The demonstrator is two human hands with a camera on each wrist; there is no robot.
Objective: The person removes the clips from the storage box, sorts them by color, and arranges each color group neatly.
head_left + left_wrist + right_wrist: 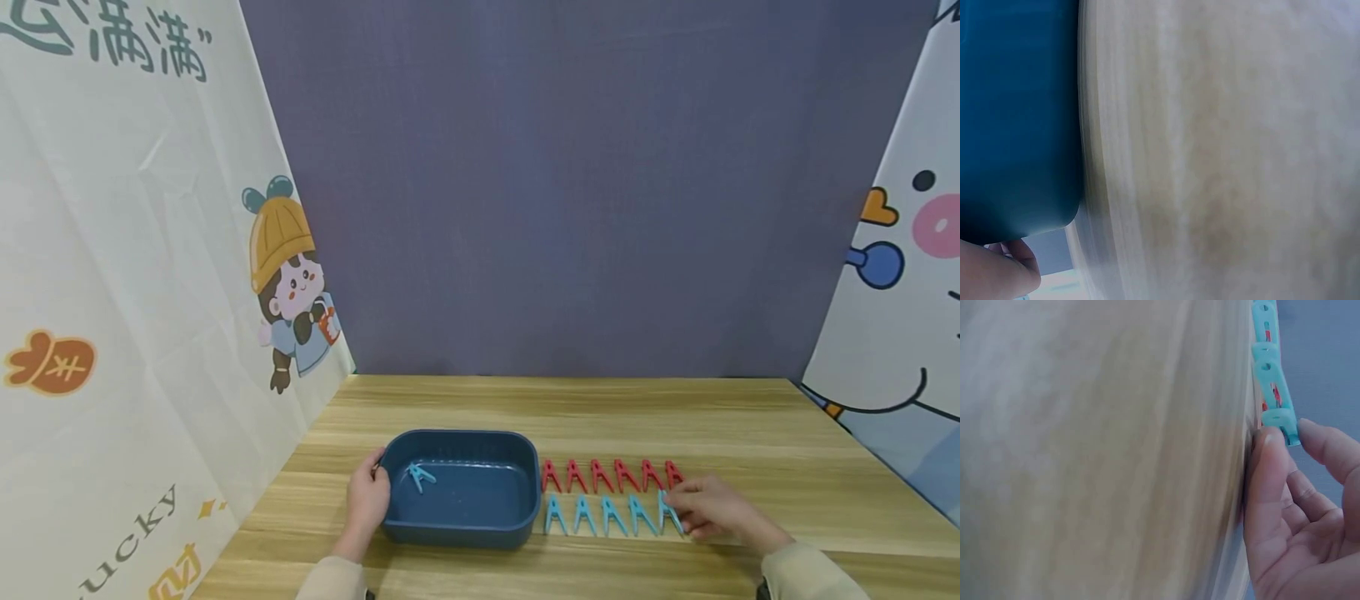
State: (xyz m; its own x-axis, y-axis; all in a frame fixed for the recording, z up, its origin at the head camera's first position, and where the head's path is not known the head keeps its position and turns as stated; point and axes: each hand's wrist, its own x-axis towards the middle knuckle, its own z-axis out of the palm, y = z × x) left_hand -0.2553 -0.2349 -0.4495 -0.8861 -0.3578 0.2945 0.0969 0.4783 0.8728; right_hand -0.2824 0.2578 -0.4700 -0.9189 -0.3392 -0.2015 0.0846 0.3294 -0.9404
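A dark blue plastic basin [480,533] rests on the table, with one light blue clothespin [418,477] lying inside near its left end. My left hand [366,498] grips the basin's left wall, thumb at the rim. To the right of the basin, several light blue clothespins [583,515] stand in a row. My right hand [712,510] pinches the light blue clothespin [664,503] at the right end of that row. In the right wrist view, thumb and fingertip sit on either side of the end of this clothespin [1276,417].
Behind the blue row runs a line of several red clothespins [597,475], its right end close to my right hand. The wooden table [570,408] meets a grey-purple back panel [570,208]. Printed white panels [187,250] stand at both sides.
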